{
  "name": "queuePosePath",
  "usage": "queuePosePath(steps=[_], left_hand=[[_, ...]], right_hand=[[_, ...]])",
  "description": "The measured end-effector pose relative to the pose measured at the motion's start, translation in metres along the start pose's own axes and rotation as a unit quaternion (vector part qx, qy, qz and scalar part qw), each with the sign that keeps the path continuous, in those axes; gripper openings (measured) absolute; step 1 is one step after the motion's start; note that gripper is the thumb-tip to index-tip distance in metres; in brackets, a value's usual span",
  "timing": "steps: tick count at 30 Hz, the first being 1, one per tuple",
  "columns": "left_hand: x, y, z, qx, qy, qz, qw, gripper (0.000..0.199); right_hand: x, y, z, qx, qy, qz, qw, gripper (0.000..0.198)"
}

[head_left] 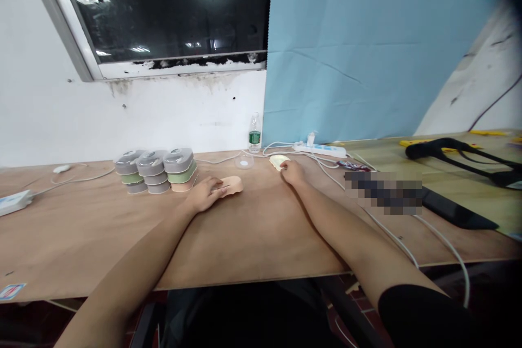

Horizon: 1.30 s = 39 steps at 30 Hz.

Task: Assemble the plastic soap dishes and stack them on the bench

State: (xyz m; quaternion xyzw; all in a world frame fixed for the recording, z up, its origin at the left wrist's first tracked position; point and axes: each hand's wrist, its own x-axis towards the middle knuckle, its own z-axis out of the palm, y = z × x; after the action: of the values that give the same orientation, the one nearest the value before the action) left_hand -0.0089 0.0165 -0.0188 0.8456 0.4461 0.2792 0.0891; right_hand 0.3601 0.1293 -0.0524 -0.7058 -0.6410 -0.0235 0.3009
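My left hand (206, 194) rests on a flat, peach-coloured piece (233, 185) with rounded edges, its fingers stretched over the near side. Farther back on the right, my right hand (292, 171) pinches the edge of a flat pale yellow piece (278, 161) with a wavy rim. What kind of pieces these are I cannot make out. Just left of my left hand stand three stacks of small rounded boxes (151, 178) in grey, green and peach, with clear-looking grey tops. Between and behind the hands lies a clear, shallow lid-like thing (243, 162) with a white spot.
A clear bottle with a green label (254, 136) stands by the wall. White cables run to a power strip (320, 150) at the back and another (15, 202) at far left. At right are a black strap-like object (457, 155) and a dark flat device (459, 209).
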Motion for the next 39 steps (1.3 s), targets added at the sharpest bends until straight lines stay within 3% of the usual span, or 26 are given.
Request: queuePosePath(steps=[9, 14, 19, 21, 24, 26, 28, 30, 31, 34, 35, 37, 39], left_hand=[[0.001, 0.000, 0.000, 0.009, -0.011, 0.004, 1.000, 0.051], [0.000, 0.000, 0.002, -0.028, 0.020, 0.005, 0.999, 0.049], [0.005, 0.009, 0.002, -0.165, 0.079, -0.103, 0.978, 0.060], [0.010, 0.016, 0.004, -0.278, 0.099, -0.142, 0.945, 0.068], [0.015, 0.026, 0.011, -0.452, 0.114, -0.164, 0.869, 0.080], [0.017, 0.032, 0.017, -0.525, 0.067, -0.166, 0.832, 0.084], [0.016, 0.035, 0.023, -0.543, -0.005, -0.169, 0.823, 0.087], [0.014, 0.035, 0.025, -0.509, -0.050, -0.165, 0.843, 0.088], [0.012, 0.033, 0.024, -0.469, -0.046, -0.155, 0.868, 0.087], [0.007, 0.024, 0.011, -0.236, 0.060, -0.083, 0.966, 0.067], [0.005, 0.019, 0.005, -0.131, 0.092, -0.051, 0.986, 0.059], [0.002, 0.010, -0.010, 0.028, 0.163, -0.016, 0.986, 0.046], [-0.001, 0.002, -0.023, 0.114, 0.251, -0.033, 0.961, 0.038]], right_hand=[[-0.002, -0.004, -0.005, 0.030, 0.034, 0.001, 0.999, 0.030], [-0.009, -0.015, -0.015, 0.048, 0.041, -0.007, 0.998, 0.027], [-0.037, -0.053, -0.027, 0.109, 0.048, -0.226, 0.967, 0.039], [-0.056, -0.077, -0.031, 0.132, 0.027, -0.308, 0.942, 0.044], [-0.087, -0.114, -0.030, 0.148, -0.021, -0.435, 0.888, 0.057], [-0.103, -0.133, -0.027, 0.137, -0.035, -0.501, 0.854, 0.060], [-0.112, -0.144, -0.022, 0.110, -0.040, -0.535, 0.836, 0.041], [-0.112, -0.146, -0.017, 0.093, -0.018, -0.541, 0.835, 0.027], [-0.108, -0.143, -0.015, 0.090, 0.005, -0.536, 0.839, 0.024], [-0.090, -0.127, -0.015, 0.085, 0.097, -0.492, 0.861, 0.019], [-0.083, -0.119, -0.016, 0.075, 0.119, -0.471, 0.871, 0.019], [-0.071, -0.104, -0.020, 0.052, 0.131, -0.429, 0.892, 0.016], [-0.061, -0.092, -0.024, 0.028, 0.112, -0.384, 0.916, 0.015]])
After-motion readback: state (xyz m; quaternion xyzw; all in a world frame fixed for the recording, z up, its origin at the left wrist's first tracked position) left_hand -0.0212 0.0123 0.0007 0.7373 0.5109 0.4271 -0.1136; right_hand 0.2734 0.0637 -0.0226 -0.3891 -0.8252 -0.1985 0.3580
